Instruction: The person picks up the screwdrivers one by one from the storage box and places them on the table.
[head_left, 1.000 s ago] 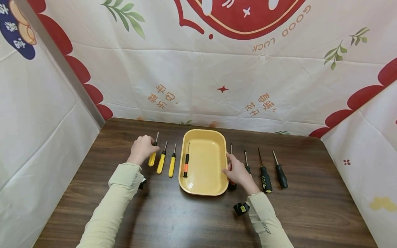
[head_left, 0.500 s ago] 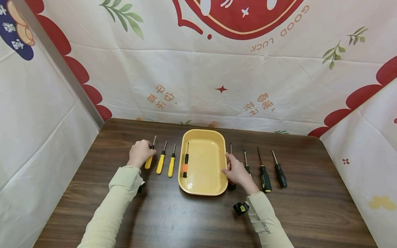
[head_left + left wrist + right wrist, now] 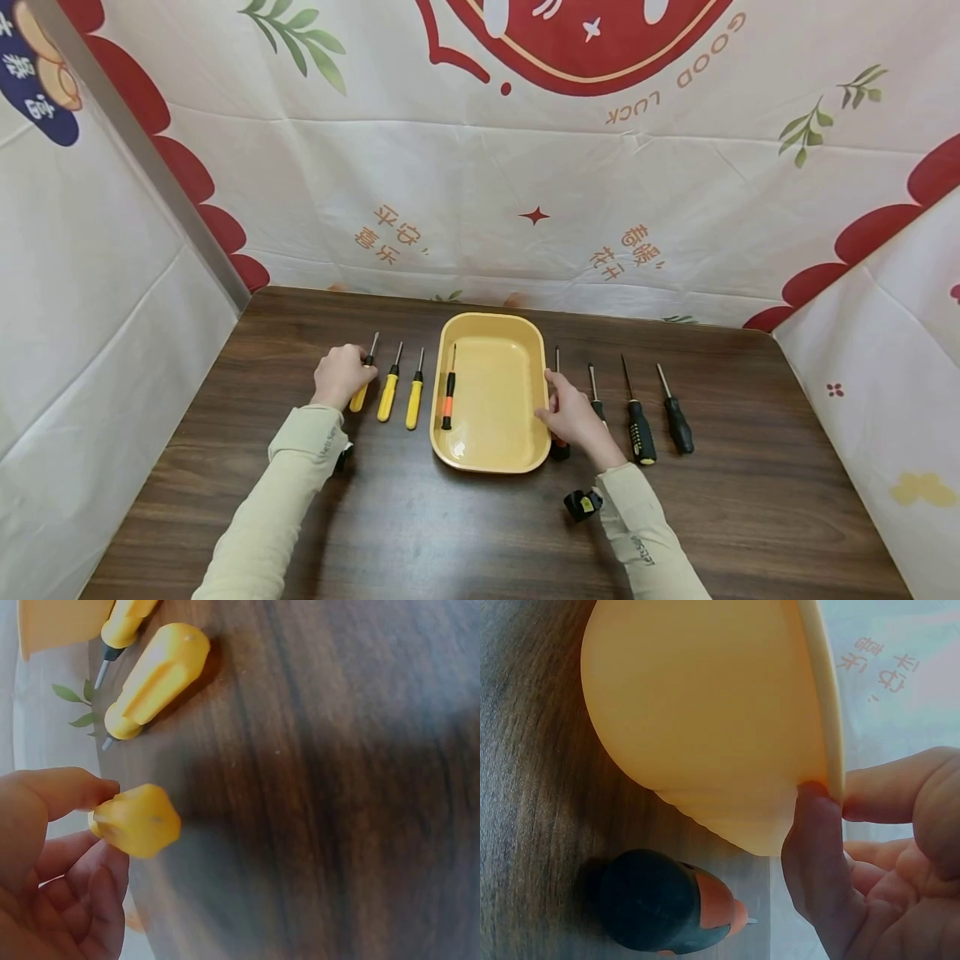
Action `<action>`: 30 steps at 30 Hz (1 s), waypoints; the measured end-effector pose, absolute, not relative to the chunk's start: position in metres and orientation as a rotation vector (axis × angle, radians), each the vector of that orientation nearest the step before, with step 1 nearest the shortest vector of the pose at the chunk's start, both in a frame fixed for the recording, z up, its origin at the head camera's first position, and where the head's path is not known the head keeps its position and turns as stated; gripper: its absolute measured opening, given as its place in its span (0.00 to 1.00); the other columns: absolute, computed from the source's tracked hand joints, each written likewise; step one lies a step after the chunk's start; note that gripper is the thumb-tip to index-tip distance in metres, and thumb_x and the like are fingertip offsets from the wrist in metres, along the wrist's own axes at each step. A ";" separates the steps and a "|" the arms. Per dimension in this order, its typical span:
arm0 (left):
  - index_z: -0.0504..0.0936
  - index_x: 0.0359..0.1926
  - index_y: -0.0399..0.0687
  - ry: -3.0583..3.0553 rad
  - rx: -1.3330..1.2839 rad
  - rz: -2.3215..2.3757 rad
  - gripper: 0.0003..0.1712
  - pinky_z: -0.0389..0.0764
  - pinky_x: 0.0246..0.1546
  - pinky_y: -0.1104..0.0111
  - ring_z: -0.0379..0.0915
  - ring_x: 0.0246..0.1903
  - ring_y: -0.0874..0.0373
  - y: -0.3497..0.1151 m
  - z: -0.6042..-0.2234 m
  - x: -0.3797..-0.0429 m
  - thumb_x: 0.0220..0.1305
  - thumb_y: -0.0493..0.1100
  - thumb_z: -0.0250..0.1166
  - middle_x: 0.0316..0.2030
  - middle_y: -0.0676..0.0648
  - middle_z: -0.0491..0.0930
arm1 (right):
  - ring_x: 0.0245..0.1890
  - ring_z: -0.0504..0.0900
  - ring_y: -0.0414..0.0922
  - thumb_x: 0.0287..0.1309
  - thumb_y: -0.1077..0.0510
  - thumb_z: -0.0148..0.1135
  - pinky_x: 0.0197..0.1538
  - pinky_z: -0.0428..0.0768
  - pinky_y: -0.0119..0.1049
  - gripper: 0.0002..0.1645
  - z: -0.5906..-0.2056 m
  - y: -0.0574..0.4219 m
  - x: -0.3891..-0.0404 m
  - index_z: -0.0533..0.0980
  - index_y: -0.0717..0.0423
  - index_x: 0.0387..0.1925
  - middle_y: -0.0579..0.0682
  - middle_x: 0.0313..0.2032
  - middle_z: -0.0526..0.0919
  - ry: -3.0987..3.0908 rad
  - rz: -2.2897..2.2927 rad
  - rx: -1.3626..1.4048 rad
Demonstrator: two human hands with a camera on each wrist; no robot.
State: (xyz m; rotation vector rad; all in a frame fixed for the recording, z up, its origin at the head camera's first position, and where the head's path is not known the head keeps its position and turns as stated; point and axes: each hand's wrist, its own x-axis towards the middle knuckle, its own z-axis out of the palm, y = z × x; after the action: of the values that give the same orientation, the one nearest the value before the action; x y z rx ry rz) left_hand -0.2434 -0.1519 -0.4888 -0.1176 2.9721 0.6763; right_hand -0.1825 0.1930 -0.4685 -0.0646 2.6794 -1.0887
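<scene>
My left hand (image 3: 341, 374) pinches a yellow-handled screwdriver (image 3: 142, 823) between thumb and fingers, at the left end of the row. Its blade points away from me in the head view. Two more yellow screwdrivers (image 3: 388, 396) (image 3: 414, 404) lie just right of it. With thumb and fingers, my right hand (image 3: 576, 410) pinches the right rim of a yellow tray (image 3: 491, 464). Inside the tray, along its left side, lies a slim black-and-orange screwdriver (image 3: 448, 400). A black-and-orange screwdriver (image 3: 664, 901) rests beside the tray, partly hidden under my right hand in the head view.
Right of my right hand lie a partly covered screwdriver (image 3: 594, 385), a black-and-yellow screwdriver (image 3: 642, 433) and a black screwdriver (image 3: 679, 427). All rest on a dark wooden table (image 3: 465, 542). A printed cloth (image 3: 450, 167) hangs behind the table, with more cloth at both sides.
My left hand has moved a little left and toward me with the yellow screwdriver, widening the gap to the neighbouring one. My right hand stays on the tray rim.
</scene>
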 end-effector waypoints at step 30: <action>0.82 0.32 0.42 2.940 -0.148 0.633 0.09 0.68 0.18 0.64 0.70 0.18 0.54 -0.152 -0.501 -0.246 0.53 0.43 0.62 0.23 0.45 0.79 | 0.13 0.68 0.41 0.51 0.66 0.60 0.18 0.71 0.33 0.39 -0.469 0.193 -0.183 0.55 0.66 0.64 0.51 0.22 0.70 2.700 -1.090 -0.065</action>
State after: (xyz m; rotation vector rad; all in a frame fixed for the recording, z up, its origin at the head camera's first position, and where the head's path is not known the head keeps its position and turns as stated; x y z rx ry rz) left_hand -0.2460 -0.1516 -0.5008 -0.1481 2.9399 0.6335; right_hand -0.1830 0.1935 -0.4690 -0.0654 2.6996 -1.0897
